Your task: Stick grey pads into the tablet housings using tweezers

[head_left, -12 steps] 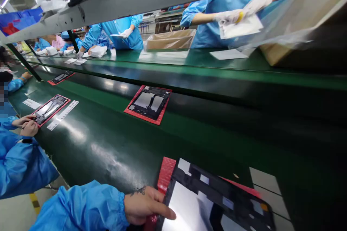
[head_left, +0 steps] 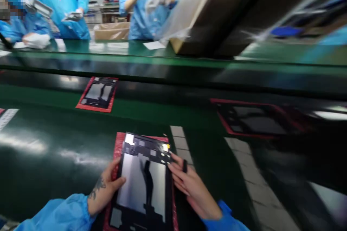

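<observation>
A flat tablet panel [head_left: 142,184] with a black frame, silver plates and a dark ribbon strip down its middle lies over a red bubble-wrap sheet [head_left: 118,146]. My left hand [head_left: 108,184] grips its left edge, thumb on top and fingers underneath. On the other side, my right hand [head_left: 187,180], with a dark ring on one finger, has its fingertips closed against the panel's upper right edge. The panel's lower end runs out of view. A strip of pale square labels [head_left: 180,142] lies just beyond my right hand.
Another panel on red wrap [head_left: 98,94] lies farther left on the green work surface [head_left: 67,130]. To the right are a blurred panel [head_left: 252,117] and a longer label strip [head_left: 255,177]. Across the bench, gloved co-workers in blue stand near a large carton [head_left: 217,18].
My view has swung right, so the neighbour at left has left the picture. My right hand has come into view at the panel's right edge, while my left hand still holds its left edge.
</observation>
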Demonstrator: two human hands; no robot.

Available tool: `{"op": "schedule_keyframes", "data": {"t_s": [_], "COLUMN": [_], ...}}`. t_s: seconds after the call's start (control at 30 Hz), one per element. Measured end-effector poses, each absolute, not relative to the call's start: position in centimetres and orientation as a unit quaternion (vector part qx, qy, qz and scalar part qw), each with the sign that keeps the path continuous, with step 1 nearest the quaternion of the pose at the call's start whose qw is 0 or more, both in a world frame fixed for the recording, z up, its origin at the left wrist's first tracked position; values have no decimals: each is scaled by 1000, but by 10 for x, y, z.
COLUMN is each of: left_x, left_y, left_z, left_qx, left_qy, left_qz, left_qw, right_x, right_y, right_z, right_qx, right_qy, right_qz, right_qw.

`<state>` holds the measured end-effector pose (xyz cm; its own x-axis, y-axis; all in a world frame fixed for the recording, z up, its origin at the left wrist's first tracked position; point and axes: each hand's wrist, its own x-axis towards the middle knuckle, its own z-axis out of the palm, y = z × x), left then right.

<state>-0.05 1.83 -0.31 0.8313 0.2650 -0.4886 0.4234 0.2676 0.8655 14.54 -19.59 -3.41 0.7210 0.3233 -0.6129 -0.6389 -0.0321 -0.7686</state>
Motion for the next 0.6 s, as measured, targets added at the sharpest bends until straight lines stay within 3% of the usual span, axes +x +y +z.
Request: {"op": "schedule_keyframes", "data": {"t_s": [0.3, 0.47, 0.6], "left_x": [-15, -3, 69], "left_y": [33, 45, 42], "left_z": [-33, -10, 16], "left_qx": [907, 964, 980], "left_qy": [64, -7, -79], "left_qz": [63, 127, 68], "left_qw": [411, 235, 172], "right_x": [160, 163, 167], "right_y": [-180, -190, -215], "right_z": [-23, -7, 8], "right_qx": [-610, -687, -653], "right_qy": [72, 32, 75], "right_qz": [305, 163, 82], "right_qw": [728, 707, 749]}}
